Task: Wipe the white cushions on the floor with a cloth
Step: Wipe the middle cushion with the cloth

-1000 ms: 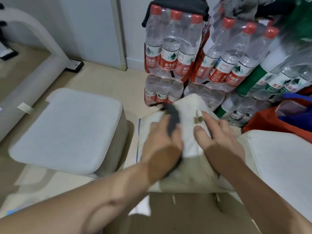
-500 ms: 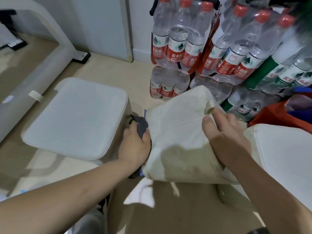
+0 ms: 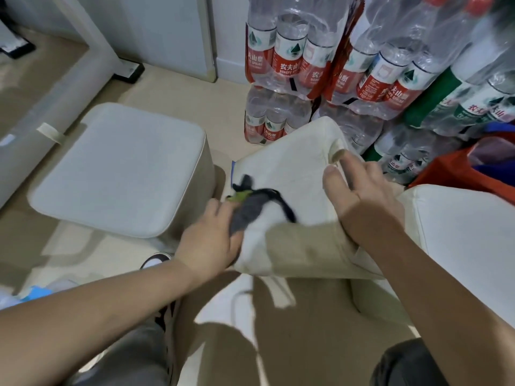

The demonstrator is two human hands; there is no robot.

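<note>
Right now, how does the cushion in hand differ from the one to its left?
The held cushion is tilted up, gripped by the right hand; the left cushion lies flat on the floor. The left hand holds a cloth against the held cushion; the left cushion is untouched. Both are square, padded and pale.

Hidden, cropped and blurred items, head view

Centre: dark grey cloth (image 3: 250, 210), motion-blurred, near end buried in the grip of the left hand (image 3: 209, 243). 2 o'clock of centre: tilted cream fabric cushion (image 3: 281, 168), right edge covered by the gripping right hand (image 3: 359, 201). 12 to 2 o'clock: shrink-wrapped packs of clear plastic water bottles (image 3: 289, 51), most caps cropped by the top edge, small label print unreadable. 3 o'clock: red fabric bag (image 3: 457, 171) and flat white cushion (image 3: 468, 235), cut by the right edge. 7 o'clock: black-and-white shoe (image 3: 156, 259), mostly behind the left forearm.
</note>
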